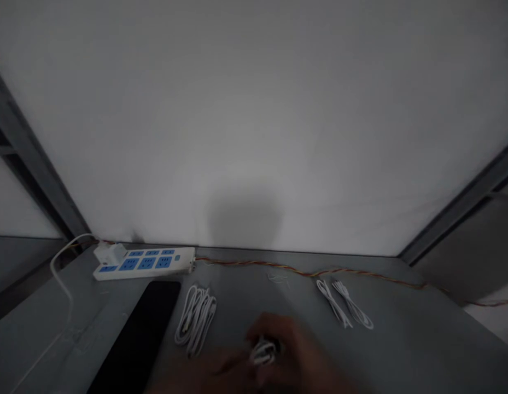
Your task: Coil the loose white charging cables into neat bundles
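Low in the middle of the head view, a small coiled white cable (262,353) is held between my two hands. My right hand (297,350) is closed, its fingers curled around the coil. From the other side, my left hand (208,369) has its fingers pressed together at the bundle, blurred and dim. A dark round spot shows beside the coil, too dim to make out. Left of my hands lies a larger bundle of white cables (196,320). Two thin folded white cables (339,303) lie apart on the right.
A white power strip (155,268) with blue sockets holds a white plug adapter (110,254) at the back left. In front lies a flat black slab (139,334). A twisted red-yellow wire (257,263) crosses the grey shelf (418,334) along the white wall (254,120).
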The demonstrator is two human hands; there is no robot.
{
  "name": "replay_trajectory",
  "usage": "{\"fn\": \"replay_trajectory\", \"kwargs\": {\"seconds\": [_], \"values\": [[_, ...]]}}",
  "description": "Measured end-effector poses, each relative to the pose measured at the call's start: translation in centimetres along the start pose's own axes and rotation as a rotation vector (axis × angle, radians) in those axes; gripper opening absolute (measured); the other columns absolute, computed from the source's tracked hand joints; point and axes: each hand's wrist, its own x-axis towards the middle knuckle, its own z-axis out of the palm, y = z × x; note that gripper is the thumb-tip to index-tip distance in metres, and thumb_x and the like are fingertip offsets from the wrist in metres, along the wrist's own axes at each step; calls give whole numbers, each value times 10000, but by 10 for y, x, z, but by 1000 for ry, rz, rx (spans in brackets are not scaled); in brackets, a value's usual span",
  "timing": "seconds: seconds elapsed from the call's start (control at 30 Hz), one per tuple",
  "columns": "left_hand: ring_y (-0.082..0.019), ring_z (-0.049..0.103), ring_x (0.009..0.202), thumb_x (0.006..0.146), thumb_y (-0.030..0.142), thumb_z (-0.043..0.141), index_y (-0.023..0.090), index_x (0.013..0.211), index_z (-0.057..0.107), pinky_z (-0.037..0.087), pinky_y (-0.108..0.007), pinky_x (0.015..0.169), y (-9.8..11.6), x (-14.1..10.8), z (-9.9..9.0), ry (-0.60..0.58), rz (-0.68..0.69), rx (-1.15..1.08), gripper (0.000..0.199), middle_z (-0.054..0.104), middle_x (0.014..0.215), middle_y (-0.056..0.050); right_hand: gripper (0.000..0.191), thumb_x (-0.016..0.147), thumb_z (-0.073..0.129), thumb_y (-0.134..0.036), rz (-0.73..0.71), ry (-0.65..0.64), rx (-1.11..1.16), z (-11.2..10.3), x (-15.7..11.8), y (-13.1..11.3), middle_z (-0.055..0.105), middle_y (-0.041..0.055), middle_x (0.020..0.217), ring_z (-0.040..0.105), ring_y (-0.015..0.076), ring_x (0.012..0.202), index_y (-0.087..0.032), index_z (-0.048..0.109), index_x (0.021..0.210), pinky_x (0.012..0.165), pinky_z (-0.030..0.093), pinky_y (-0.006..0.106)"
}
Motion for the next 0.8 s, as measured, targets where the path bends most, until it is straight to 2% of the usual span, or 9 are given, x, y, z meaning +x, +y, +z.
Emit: {"fn": "replay_trajectory", "kwargs": {"seconds": [0.03, 0.1, 0.17, 0.23, 0.33, 0.43, 0.53, 0.67, 0.8], "values": [[-146, 554, 682, 908, 669, 371, 241, 1026, 686, 362, -208, 552, 1, -1, 0, -20, 11, -28, 544, 653, 820, 11, 352, 818, 644, -544, 25, 43, 8, -5, 1, 7, 710, 7, 869, 645, 168, 738, -259, 681, 1021, 655, 488, 246], [-131, 513, 644, 902, 667, 391, 238, 1021, 684, 332, -198, 522, 3, -3, 0, -27, 34, -41, 533, 621, 780, 23, 392, 911, 468, -531, 98, 234, -87, -18, 6, 25, 715, 45, 892, 651, 189, 771, -222, 677, 1033, 708, 507, 287], [-134, 503, 639, 909, 639, 402, 242, 991, 688, 337, -203, 530, 5, -6, 1, -18, 61, 13, 496, 612, 760, 32, 413, 908, 435, -510, 305, 489, -349, -30, 11, 47, 705, 70, 872, 641, 204, 729, -190, 679, 1002, 684, 511, 312], [-145, 513, 649, 917, 602, 407, 258, 961, 690, 346, -212, 546, 8, -9, 2, -4, 84, 95, 448, 621, 760, 38, 438, 891, 449, -475, 389, 572, -436, -39, 16, 68, 688, 137, 962, 636, 251, 780, -127, 659, 1055, 764, 500, 394], [-160, 547, 684, 927, 552, 394, 282, 923, 679, 357, -217, 566, 15, -9, 7, 53, 66, 197, 392, 645, 777, 44, 387, 864, 487, -443, 457, 586, -498, -44, 19, 88, 686, 158, 966, 640, 285, 820, -129, 676, 988, 786, 490, 427], [-160, 568, 683, 949, 496, 350, 255, 861, 653, 368, -217, 582, 19, -6, 12, 136, 9, 184, 397, 648, 752, 29, 307, 850, 521, -409, 488, 561, -533, -41, 21, 93, 700, 139, 916, 657, 290, 842, -159, 695, 887, 782, 488, 400], [-158, 556, 629, 961, 470, 307, 220, 841, 630, 378, -218, 560, 18, 1, 16, 197, 6, 101, 426, 610, 684, 15, 247, 842, 515, -343, 503, 543, -544, -38, 23, 92, 707, 118, 870, 665, 275, 812, -175, 695, 830, 755, 480, 370], [-182, 592, 703, 963, 478, 307, 205, 862, 640, 417, -242, 624, 12, 8, 18, 303, 52, 101, 443, 625, 721, -2, 218, 816, 506, -318, 519, 558, -514, -42, 23, 86, 707, 107, 813, 660, 269, 770, -186, 671, 766, 717, 471, 359], [-237, 639, 916, 960, 489, 320, 224, 997, 672, 487, -303, 787, 6, 7, 16, 329, 34, 51, 442, 712, 943, -42, 203, 805, 487, -328, 522, 607, -426, -42, 22, 72, 707, 110, 765, 661, 282, 741, -195, 626, 739, 688, 473, 377]]}}
